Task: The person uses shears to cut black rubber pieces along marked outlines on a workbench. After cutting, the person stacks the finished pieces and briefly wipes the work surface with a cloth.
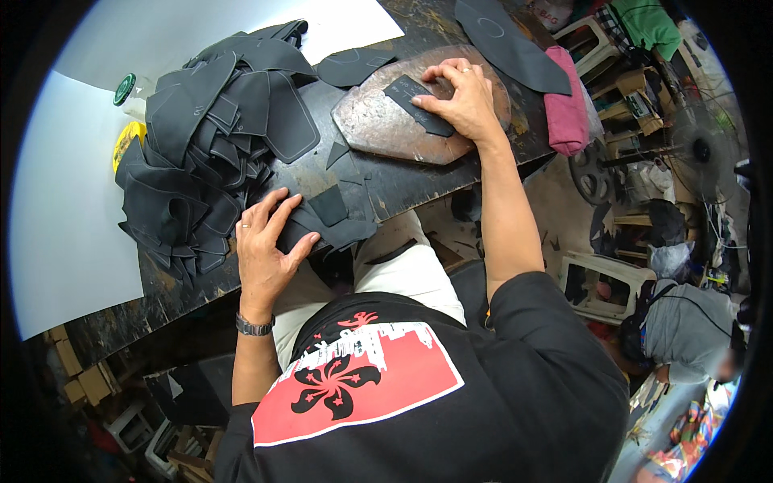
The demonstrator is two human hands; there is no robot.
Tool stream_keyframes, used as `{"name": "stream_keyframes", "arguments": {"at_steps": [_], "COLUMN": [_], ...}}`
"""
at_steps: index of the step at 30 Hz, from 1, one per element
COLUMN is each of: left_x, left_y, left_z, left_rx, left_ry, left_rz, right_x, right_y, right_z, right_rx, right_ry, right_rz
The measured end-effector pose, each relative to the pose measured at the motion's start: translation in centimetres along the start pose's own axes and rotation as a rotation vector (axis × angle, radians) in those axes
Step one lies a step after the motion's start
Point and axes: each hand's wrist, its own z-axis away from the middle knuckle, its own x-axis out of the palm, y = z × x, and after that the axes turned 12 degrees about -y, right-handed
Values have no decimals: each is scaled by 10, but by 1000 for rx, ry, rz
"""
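I think the dark strip can slide on the smooth stone slab if my right hand presses unevenly. This grip is flat, fingers spread, pinning the strip under the fingertips. My left hand lies open on small black pieces at the desk edge, beside the pile of cut pieces.
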Motion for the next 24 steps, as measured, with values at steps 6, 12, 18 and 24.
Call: {"name": "stream_keyframes", "arguments": {"at_steps": [6, 12, 18, 24], "left_x": [1, 1, 1, 2], "left_y": [0, 2, 2, 1], "left_z": [-1, -2, -2, -2], "left_rx": [-9, -11, -4, -10], "left_ry": [1, 6, 4, 5], "left_rz": [4, 0, -11, -8], "right_x": [-2, -1, -2, -3], "right_y": [7, 4, 3, 0], "right_z": [2, 8, 6, 6], "right_rx": [-160, 35, -20, 13], "right_ry": [-90, -154, -137, -105], "right_rz": [-200, -845, -864, -918]}}
